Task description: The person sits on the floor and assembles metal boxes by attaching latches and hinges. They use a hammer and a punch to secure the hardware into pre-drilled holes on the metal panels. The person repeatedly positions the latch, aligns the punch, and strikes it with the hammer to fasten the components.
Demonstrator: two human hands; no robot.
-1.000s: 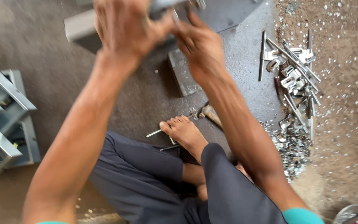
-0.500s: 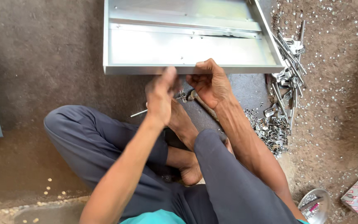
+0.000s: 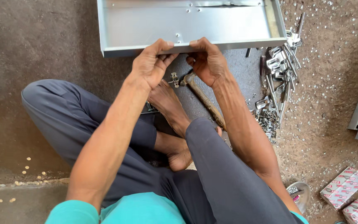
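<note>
Head view: I have my left hand [image 3: 149, 66] and right hand [image 3: 206, 62] side by side, fingers clamped over the near rim of the metal tray [image 3: 187, 25]. I judge an even, level grip matters.

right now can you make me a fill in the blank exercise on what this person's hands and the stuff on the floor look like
1. Both hands, left hand and right hand, grip the near edge of a ____ tray.
2. The hammer lies on the floor with a ____ handle.
3. The pile of metal brackets lies to the person's ____ side.
4. The person's feet are ____.

Missing words: metal; wooden; right; bare
</note>
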